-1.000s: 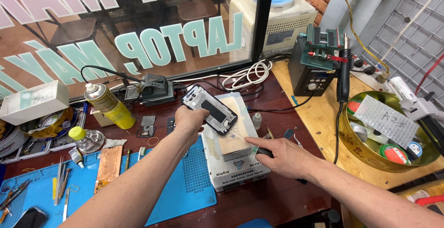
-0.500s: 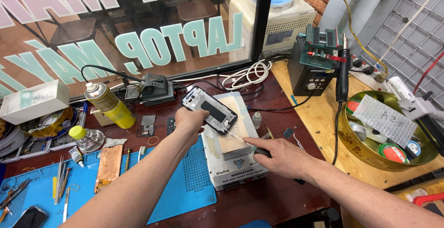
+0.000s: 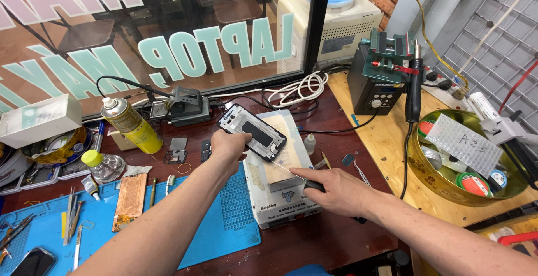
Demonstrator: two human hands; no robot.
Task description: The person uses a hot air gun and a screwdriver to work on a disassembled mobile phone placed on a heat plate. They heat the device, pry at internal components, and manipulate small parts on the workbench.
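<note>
The left hand (image 3: 227, 144) has its fingers clenched on the near left edge of a phone frame (image 3: 252, 132), holding it tilted so its far end lifts off the white heating box (image 3: 277, 169) in the middle of the surface. Held that way, its dark underside is open to the tool coming from the right. The right hand (image 3: 333, 189) rests low against the near right edge of the box, fingers grasping a thin pointed tool (image 3: 291, 172) by its dark handle; the fine tip reaches up toward the frame's near edge, and the resting hand seems to steady it. Whether the tip touches the frame cannot be told.

A blue mat (image 3: 224, 220) lies to the left under the forearm, with small hand tools and a copper-coloured plate (image 3: 130, 200) on it. Further left stands a yellow spray can (image 3: 130, 124). To the far right sit a dark soldering station (image 3: 381, 80) and a brass-coloured bowl (image 3: 431, 181) of tape rolls, well apart from both hands
</note>
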